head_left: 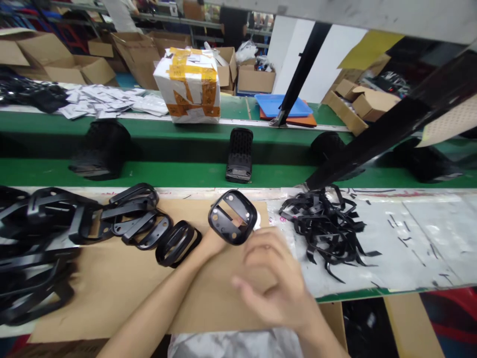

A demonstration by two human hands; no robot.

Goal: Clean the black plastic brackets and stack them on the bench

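Observation:
My left hand (216, 241) holds a black plastic frame (228, 233) from behind and below, tilted up toward me. Fingertips show through the frame's slot, while the rest of those fingers is hidden. The piece is a rounded square with a raised rim and several round holes. Just to its right, my right hand (274, 278) is smeared by motion, with bent fingers near the rim and the thumb apart. Nothing shows between thumb and fingers; whether they touch the rim I cannot tell. A small white round patch (258, 219) shows beside the rim.
Similar black frames (137, 219) lie heaped at left on brown cardboard (126, 293). Thin black strips (328, 223) are piled at right. Behind, black parts (239, 155) sit along a green conveyor (179, 171). A dark post (372, 132) slants across the right side. A taped white box (190, 87) stands beyond.

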